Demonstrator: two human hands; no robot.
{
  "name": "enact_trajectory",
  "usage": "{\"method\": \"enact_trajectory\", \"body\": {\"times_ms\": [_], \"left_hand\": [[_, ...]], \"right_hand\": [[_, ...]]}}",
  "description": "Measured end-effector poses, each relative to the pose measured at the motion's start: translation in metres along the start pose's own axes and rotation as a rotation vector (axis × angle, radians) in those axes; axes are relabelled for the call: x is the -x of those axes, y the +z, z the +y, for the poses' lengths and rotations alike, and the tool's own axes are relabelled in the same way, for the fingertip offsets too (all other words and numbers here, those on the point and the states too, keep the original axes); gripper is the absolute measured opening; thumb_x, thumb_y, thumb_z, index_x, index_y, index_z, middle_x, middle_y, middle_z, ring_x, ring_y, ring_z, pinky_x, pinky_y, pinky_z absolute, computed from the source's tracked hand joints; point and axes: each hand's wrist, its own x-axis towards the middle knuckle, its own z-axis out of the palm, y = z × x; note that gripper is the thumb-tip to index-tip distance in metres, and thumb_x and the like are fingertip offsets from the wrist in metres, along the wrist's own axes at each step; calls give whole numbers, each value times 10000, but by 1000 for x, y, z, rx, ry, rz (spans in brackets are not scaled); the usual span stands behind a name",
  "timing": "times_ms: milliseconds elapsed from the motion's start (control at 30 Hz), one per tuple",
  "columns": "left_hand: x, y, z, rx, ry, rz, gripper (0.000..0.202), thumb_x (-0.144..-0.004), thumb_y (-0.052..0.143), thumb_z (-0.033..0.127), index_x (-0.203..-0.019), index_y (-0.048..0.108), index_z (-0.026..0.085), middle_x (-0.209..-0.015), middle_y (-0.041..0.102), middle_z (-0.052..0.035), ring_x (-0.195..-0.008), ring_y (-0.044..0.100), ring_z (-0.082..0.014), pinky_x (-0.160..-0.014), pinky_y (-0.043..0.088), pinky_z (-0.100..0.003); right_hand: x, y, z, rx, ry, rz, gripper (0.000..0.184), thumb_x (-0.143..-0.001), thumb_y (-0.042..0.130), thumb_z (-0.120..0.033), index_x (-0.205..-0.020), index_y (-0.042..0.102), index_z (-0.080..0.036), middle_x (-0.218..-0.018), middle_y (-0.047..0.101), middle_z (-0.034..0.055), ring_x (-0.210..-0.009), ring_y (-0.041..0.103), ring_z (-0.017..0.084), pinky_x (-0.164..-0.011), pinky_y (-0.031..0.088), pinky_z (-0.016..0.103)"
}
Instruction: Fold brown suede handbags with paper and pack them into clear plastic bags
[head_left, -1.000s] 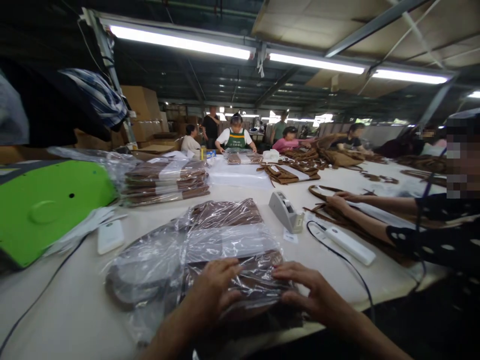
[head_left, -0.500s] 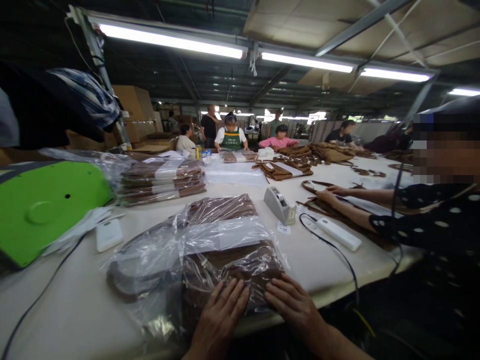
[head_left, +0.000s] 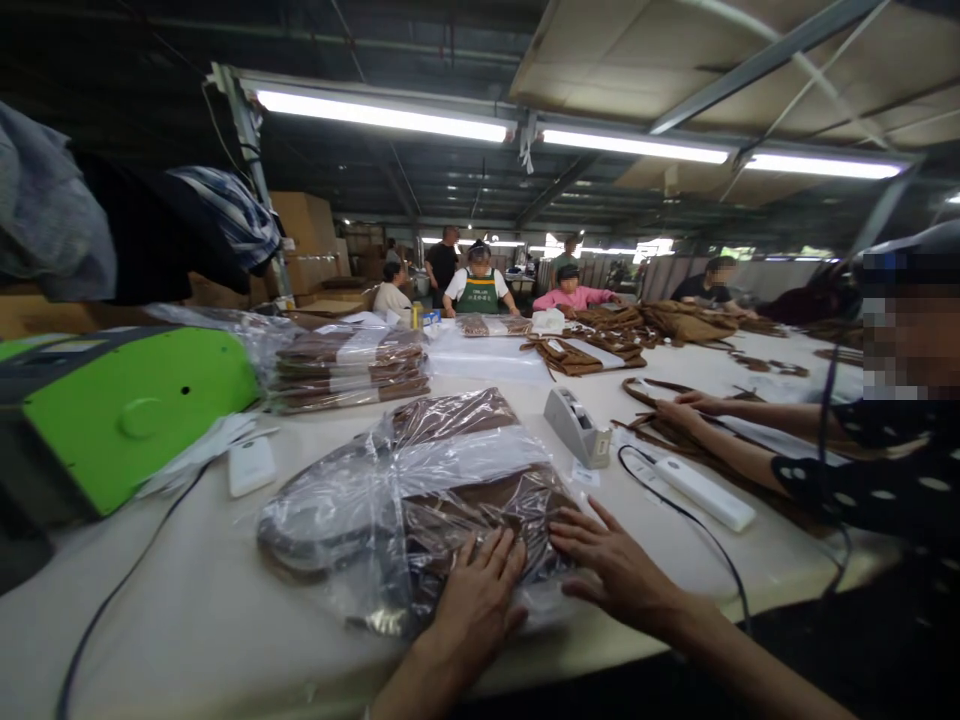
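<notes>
In front of me on the white table lies a clear plastic bag (head_left: 352, 585) holding a folded brown fabric article (head_left: 457, 415) with a white paper band (head_left: 472, 458) around it. A loop like a strap shows through the plastic on the left. My left hand (head_left: 484, 585) rests flat on the near part of the bag, fingers stretched out. At the bag's near right side, my right hand (head_left: 611, 560) touches the plastic with its fingers extended and thumb apart. Beyond the bag stands a grey tape dispenser (head_left: 577, 428).
A green machine (head_left: 150, 420) and a white device (head_left: 252, 466) are at left. Wrapped brown packages (head_left: 349, 365) are stacked behind. To the right lie a white power strip (head_left: 705, 492) with a black cable and a co-worker's hands (head_left: 686, 412) on brown fabric. Other people sit across the table.
My view has swung slightly left and up. The wrapped article has slid a little away from the table's near edge. My hands have moved forward with it, and my right thumb is spread wider.
</notes>
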Motion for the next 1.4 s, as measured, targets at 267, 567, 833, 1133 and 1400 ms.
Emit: {"method": "enact_trajectory", "body": {"times_ms": [267, 567, 833, 1133, 1400], "left_hand": [[11, 14, -4, 13, 5, 25, 833, -891, 516, 665, -1565, 230, 269, -1597, 286, -102, -1466, 301, -318, -1188, 273, -602], [13, 5, 1, -12, 13, 55, 848, -857, 571, 669, -1548, 286, 270, -1577, 337, -110, -1438, 362, -312, -1172, 321, -560], [-25, -12, 31, -25, 110, 232, 808, -855, 570, 675, -1483, 416, 189, -1530, 433, -120, -1423, 385, -304, -1171, 342, -522], [-40, 16, 36, 140, 88, 85, 739, -847, 635, 620, -1434, 466, 203, -1508, 471, -94, -1390, 434, -293, -1180, 315, -532], [-55, -37, 42, 194, -92, 119, 215, -857, 690, 227, -1063, 633, 202, -1138, 641, -59, -1086, 590, -255, -938, 494, -401]], "right_hand": [[-55, -7, -8, 57, 194, 235, 603, -1030, 274, -512, -1555, 307, -216, -1619, 218, 38, -1516, 91, 230, -1234, 57, 508], [-46, 39, 48, -301, 376, 123, 715, -950, 359, -573, -1537, 331, -165, -1605, 265, 104, -1482, 244, 249, -1209, 224, 465], [-11, -8, 64, -699, 789, 123, 536, -787, 579, -698, -824, 613, -164, -744, 684, 77, -587, 621, 156, -507, 471, 239], [-23, 21, 53, -653, 793, 94, 262, -668, 763, -351, -634, 589, -157, -536, 536, -36, -541, 470, 96, -511, 332, 201], [26, -13, 43, -1112, 774, 72, 559, -608, 841, -517, -988, 618, -172, -857, 661, 28, -708, 619, 124, -603, 494, 212]]}}
